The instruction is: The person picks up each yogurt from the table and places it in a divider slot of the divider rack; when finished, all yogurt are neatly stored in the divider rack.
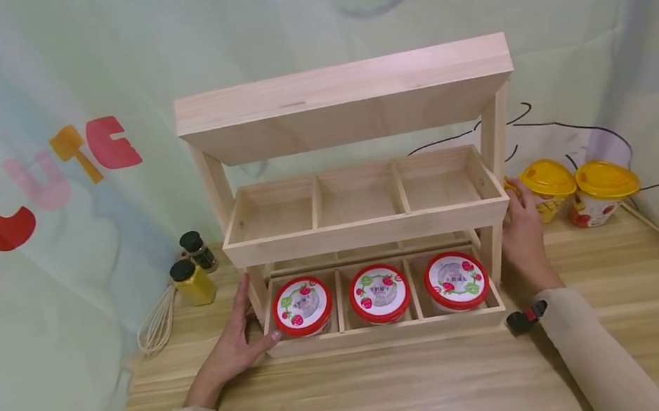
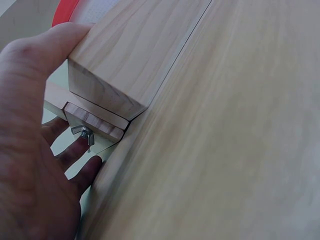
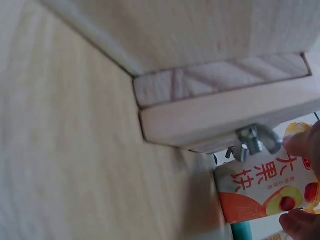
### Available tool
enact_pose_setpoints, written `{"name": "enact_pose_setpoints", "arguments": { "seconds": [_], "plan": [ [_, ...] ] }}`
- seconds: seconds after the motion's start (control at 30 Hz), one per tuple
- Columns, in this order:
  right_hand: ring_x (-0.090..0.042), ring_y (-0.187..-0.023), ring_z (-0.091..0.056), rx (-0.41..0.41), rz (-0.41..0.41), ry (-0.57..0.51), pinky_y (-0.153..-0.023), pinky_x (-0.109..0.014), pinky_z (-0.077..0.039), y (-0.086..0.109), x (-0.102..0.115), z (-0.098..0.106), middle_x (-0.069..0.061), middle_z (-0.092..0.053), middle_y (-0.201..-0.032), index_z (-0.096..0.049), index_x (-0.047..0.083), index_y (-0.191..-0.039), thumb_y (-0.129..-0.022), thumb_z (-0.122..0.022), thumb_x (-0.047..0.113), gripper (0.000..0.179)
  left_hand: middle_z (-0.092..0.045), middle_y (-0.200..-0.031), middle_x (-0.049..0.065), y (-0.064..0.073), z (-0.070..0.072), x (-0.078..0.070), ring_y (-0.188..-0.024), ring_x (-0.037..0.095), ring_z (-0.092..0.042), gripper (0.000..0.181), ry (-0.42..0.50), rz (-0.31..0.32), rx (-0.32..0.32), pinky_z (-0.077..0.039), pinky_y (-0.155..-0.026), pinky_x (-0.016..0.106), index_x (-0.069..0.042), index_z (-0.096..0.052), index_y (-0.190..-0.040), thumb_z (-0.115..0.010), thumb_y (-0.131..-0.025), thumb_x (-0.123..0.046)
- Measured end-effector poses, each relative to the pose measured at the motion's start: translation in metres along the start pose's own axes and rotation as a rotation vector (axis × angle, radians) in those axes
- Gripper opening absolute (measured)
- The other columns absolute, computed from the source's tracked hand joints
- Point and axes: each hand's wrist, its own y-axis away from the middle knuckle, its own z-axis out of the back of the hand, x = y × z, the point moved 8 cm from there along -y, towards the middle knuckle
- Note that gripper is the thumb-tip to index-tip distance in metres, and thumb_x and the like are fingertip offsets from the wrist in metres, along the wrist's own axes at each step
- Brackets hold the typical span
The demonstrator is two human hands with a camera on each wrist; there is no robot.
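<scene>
A two-tier wooden rack (image 1: 366, 234) with a sloped top board stands on the table. Three round tubs with red rims, the left tub (image 1: 303, 307), middle tub (image 1: 380, 294) and right tub (image 1: 456, 281), sit one per compartment in its lower tray. My left hand (image 1: 233, 351) grips the tray's left front corner, thumb at the front, fingers along the side near a wing nut (image 2: 84, 134). Beside the rack's right post, my right hand (image 1: 525, 244) holds a yellow-lidded cup (image 3: 265, 185) between thumb and fingers; the rack and hand partly hide it.
Two more yellow-lidded cups, one nearer (image 1: 547, 190) and one further right (image 1: 604, 191), stand by the back wall. On the left are a yellow jar (image 1: 192, 283), a dark-capped bottle (image 1: 199, 252) and a coiled pale cord (image 1: 158, 323). A printed curtain (image 1: 275, 14) hangs behind.
</scene>
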Motion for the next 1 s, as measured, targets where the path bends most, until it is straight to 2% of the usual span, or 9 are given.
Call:
{"name": "enact_pose_setpoints", "arguments": {
  "seconds": [0.13,0.33,0.67,0.73,0.8,0.9,0.97,1.0],
  "plan": [
    [-0.049,-0.153,-0.039,-0.019,-0.011,-0.002,-0.120,-0.074,-0.041,0.003,-0.001,0.003,-0.025,-0.038,-0.166,-0.057,-0.003,-0.145,-0.099,-0.076,0.010,0.051,-0.004,-0.180,0.027,0.000,-0.001,0.000,-0.160,0.062,-0.020,0.126,-0.003,0.000,0.005,-0.020,-0.121,0.086,-0.037,0.012,-0.172,-0.082,-0.091,-0.020],
    [-0.051,-0.150,-0.042,-0.049,-0.008,-0.038,-0.118,-0.073,-0.044,0.002,0.000,0.008,-0.024,-0.041,-0.165,-0.061,-0.002,-0.140,-0.094,-0.082,0.008,0.052,0.000,-0.181,0.025,0.000,-0.002,0.001,-0.161,0.061,-0.016,0.126,-0.005,0.023,0.007,-0.020,-0.121,0.086,-0.042,0.013,-0.171,-0.082,-0.091,-0.023],
    [-0.047,-0.144,-0.053,-0.124,0.023,-0.077,-0.108,-0.065,-0.054,-0.004,0.009,0.026,-0.023,-0.047,-0.162,-0.065,-0.004,-0.130,-0.092,-0.080,0.003,0.041,0.000,-0.181,0.026,0.000,-0.001,0.002,-0.160,0.062,-0.019,0.126,-0.009,0.035,0.004,-0.020,-0.121,0.087,-0.044,0.013,-0.171,-0.082,-0.090,-0.024],
    [-0.045,-0.143,-0.054,-0.136,0.020,-0.093,-0.109,-0.056,-0.056,-0.005,0.011,0.031,-0.021,-0.047,-0.162,-0.066,-0.003,-0.129,-0.092,-0.081,0.005,0.041,-0.001,-0.180,0.026,0.000,0.000,0.002,-0.160,0.062,-0.020,0.125,-0.009,0.038,0.004,-0.020,-0.121,0.086,-0.043,0.012,-0.171,-0.082,-0.090,-0.024],
    [-0.043,-0.144,-0.054,-0.155,0.022,-0.111,-0.111,-0.036,-0.057,-0.006,0.014,0.037,-0.021,-0.049,-0.162,-0.067,-0.003,-0.128,-0.092,-0.081,0.005,0.040,-0.001,-0.180,0.026,0.000,0.000,0.003,-0.160,0.062,-0.020,0.125,-0.014,0.040,0.003,-0.021,-0.121,0.086,-0.043,0.013,-0.171,-0.082,-0.091,-0.025],
    [-0.043,-0.144,-0.053,-0.187,0.034,-0.134,-0.105,-0.007,-0.049,-0.008,0.020,0.047,-0.022,-0.051,-0.159,-0.068,-0.003,-0.126,-0.091,-0.081,0.005,0.038,-0.002,-0.180,0.028,0.000,-0.001,0.002,-0.159,0.063,-0.020,0.125,-0.027,0.031,0.003,-0.022,-0.121,0.085,-0.039,0.013,-0.172,-0.082,-0.091,-0.026],
    [-0.042,-0.144,-0.054,-0.208,0.046,-0.141,-0.099,0.002,-0.042,-0.009,0.024,0.054,-0.022,-0.053,-0.158,-0.069,-0.004,-0.126,-0.091,-0.079,0.004,0.037,-0.002,-0.180,0.028,-0.001,-0.001,0.002,-0.159,0.063,-0.020,0.125,-0.032,0.024,0.001,-0.022,-0.121,0.085,-0.038,0.013,-0.172,-0.082,-0.091,-0.026],
    [-0.042,-0.144,-0.054,-0.216,0.049,-0.139,-0.098,0.002,-0.042,-0.009,0.026,0.057,-0.022,-0.053,-0.158,-0.069,-0.004,-0.126,-0.091,-0.079,0.004,0.037,-0.002,-0.180,0.028,-0.001,-0.001,0.002,-0.159,0.063,-0.020,0.125,-0.033,0.021,0.001,-0.022,-0.121,0.085,-0.038,0.013,-0.172,-0.082,-0.091,-0.026]
  ]
}}
